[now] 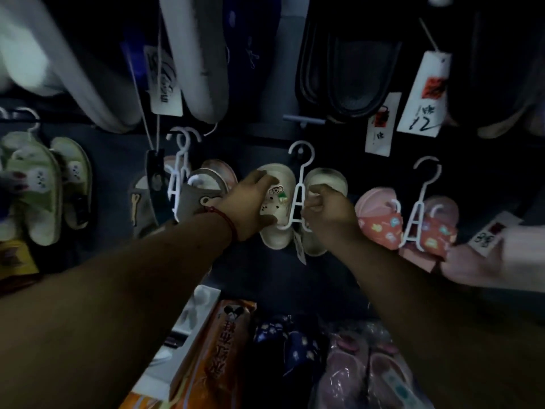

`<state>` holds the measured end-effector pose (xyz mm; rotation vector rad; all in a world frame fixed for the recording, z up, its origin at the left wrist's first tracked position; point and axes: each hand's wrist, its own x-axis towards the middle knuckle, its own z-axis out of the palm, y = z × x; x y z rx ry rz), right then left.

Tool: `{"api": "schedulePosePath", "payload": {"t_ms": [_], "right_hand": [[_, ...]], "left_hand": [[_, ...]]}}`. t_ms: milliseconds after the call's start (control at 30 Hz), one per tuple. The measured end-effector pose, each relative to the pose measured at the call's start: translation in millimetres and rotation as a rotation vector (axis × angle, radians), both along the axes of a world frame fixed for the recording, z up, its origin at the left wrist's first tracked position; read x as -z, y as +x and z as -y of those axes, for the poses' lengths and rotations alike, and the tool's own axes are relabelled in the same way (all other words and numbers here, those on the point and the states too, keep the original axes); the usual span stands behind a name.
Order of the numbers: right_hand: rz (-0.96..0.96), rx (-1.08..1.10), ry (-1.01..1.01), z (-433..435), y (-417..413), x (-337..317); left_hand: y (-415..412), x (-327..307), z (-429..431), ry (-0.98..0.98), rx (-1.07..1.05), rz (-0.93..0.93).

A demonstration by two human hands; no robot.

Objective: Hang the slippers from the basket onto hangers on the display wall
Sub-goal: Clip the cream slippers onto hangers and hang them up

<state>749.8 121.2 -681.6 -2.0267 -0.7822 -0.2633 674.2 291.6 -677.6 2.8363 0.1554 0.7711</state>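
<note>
A white hanger [298, 199] hangs by its hook on the dark display wall [253, 143]. On its left arm sits a cream slipper [280, 228] with small charms. My left hand [250, 203] grips that slipper from the left, fingers over its strap. A second cream slipper [327, 180] sits on the hanger's right arm. My right hand [327, 215] is curled round that slipper's strap, close to the hanger's lower bar. A red thread circles my left wrist.
A grey slipper pair [200, 190] on a white hanger hangs to the left, green ones [38, 184] further left, a pink pair [383, 219] to the right. Price tags [424, 93] and large slippers hang above. Below lie an orange box [215, 358], dark blue slippers [292, 338] and bagged pink slippers [362, 370].
</note>
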Motion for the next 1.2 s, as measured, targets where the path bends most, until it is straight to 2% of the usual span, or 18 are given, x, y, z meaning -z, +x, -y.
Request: {"api": "schedulePosePath", "payload": {"t_ms": [333, 500, 667, 867, 1200], "right_hand": [[0.082, -0.144, -0.276, 61, -167, 2], [0.083, -0.275, -0.278, 70, -246, 11], [0.133, -0.4, -0.274, 49, -312, 28], [0.206, -0.674, -0.316, 16, -403, 50], [0.219, -1.063, -0.518, -31, -545, 118]], "left_hand": [[-198, 21, 58, -0.025, -0.197, -0.11], [-304, 29, 82, 0.04, -0.31, -0.111], [-396, 34, 97, 0.088, -0.476, -0.146], [-508, 50, 107, 0.072, -0.721, -0.229], [-683, 99, 121, -0.134, -1.08, -0.391]]}}
